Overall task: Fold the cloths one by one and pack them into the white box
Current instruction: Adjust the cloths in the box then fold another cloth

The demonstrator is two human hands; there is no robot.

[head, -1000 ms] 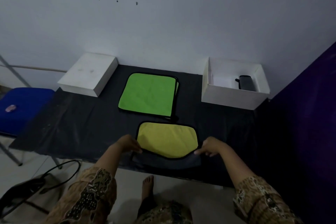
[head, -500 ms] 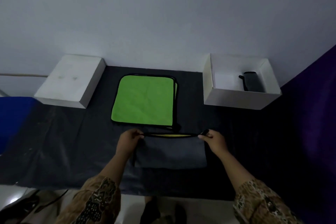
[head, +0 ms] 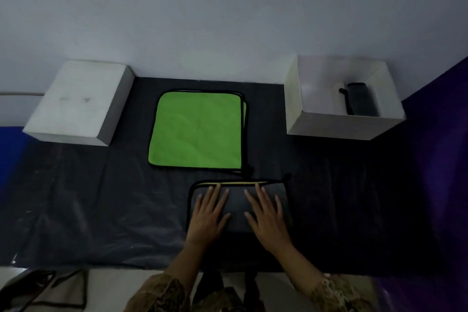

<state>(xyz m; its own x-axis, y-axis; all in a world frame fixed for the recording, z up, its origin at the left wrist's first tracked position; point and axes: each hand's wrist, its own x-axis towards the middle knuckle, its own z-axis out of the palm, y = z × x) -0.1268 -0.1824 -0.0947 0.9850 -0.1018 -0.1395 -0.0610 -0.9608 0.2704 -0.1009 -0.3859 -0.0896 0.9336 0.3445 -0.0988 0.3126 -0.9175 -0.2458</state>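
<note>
A cloth folded in half (head: 238, 204), grey side up with a thin yellow strip along its far edge, lies near the table's front edge. My left hand (head: 209, 215) and my right hand (head: 266, 215) rest flat on it, fingers spread, holding nothing. Beyond it a green cloth (head: 196, 130) with black trim lies flat on top of another cloth. The open white box (head: 334, 125) stands at the back right with a dark folded cloth (head: 362, 100) inside.
The black-covered table (head: 88, 197) runs against a pale wall. A closed white box or lid (head: 78, 102) sits at the back left. A purple surface borders the right side, something blue the left. A black cable lies on the floor at the lower left.
Both hands carried the near edge of the yellow cloth over to the far edge, folding it in half grey side up. They then let go and now lie flat on it.
</note>
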